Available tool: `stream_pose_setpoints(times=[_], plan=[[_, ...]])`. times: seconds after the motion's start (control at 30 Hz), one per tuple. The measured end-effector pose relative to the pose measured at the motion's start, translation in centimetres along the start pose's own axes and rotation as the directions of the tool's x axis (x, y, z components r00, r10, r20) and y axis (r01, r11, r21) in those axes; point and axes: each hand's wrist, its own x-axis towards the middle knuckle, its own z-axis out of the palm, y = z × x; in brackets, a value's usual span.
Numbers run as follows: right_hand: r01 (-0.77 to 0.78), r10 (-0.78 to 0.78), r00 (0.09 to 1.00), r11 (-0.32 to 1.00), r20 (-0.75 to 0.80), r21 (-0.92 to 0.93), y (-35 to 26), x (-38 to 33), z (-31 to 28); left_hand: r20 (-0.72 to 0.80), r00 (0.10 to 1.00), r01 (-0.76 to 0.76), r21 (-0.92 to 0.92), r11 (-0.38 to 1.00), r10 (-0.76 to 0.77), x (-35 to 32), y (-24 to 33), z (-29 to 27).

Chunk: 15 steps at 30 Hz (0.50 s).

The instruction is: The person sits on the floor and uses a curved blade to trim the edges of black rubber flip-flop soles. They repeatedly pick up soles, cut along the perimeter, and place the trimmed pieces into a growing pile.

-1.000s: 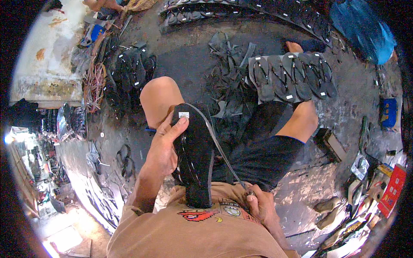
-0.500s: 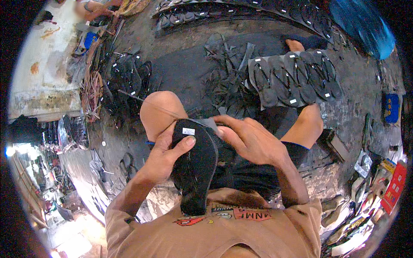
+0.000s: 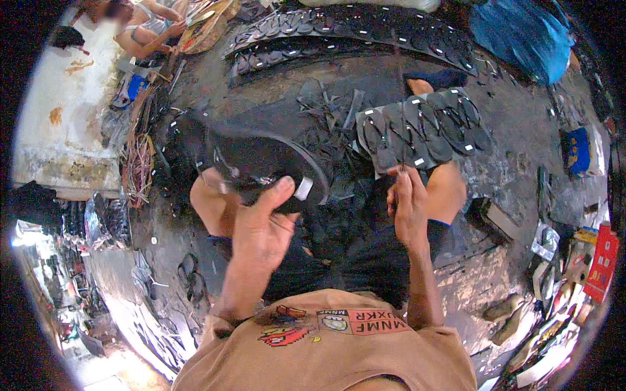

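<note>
I sit on the ground with bent knees. My left hand (image 3: 261, 228) grips a black flip-flop sole (image 3: 261, 163) with a small white label. The sole is blurred and lies crosswise over my left knee. My right hand (image 3: 407, 208) hovers above my right knee with its fingertips pinched together; I cannot make out anything between them. Just beyond that hand, a row of several finished black flip-flops (image 3: 417, 133) lies overlapped on the ground.
Long curved rows of black flip-flops (image 3: 352, 29) lie at the back, beside a blue bag (image 3: 521, 32). Black rubber scraps (image 3: 326, 111) litter the ground ahead. Another person (image 3: 147, 29) works at the far left. A blue box (image 3: 577, 150) and red package (image 3: 603, 260) sit right.
My left hand has swung the sole from upright in my lap to crosswise on the left. My right hand let go of it and moved right, over my right knee.
</note>
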Motion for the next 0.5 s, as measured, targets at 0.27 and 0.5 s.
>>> stream_pose_setpoints(times=[0.27, 0.5], plan=[[0.122, -0.060, 0.985, 0.908, 0.165, -0.401, 1.5, -16.1, -2.8, -0.031, 0.982, 0.169, -0.277, 0.946, -0.184, -1.6, -3.6, 0.9], [0.002, 0.158, 0.962, 0.812, 0.223, -0.584, 0.7, -13.0, -4.4, -0.060, 0.980, 0.189, -0.009, 0.982, -0.190, -2.2, -6.3, -3.1]])
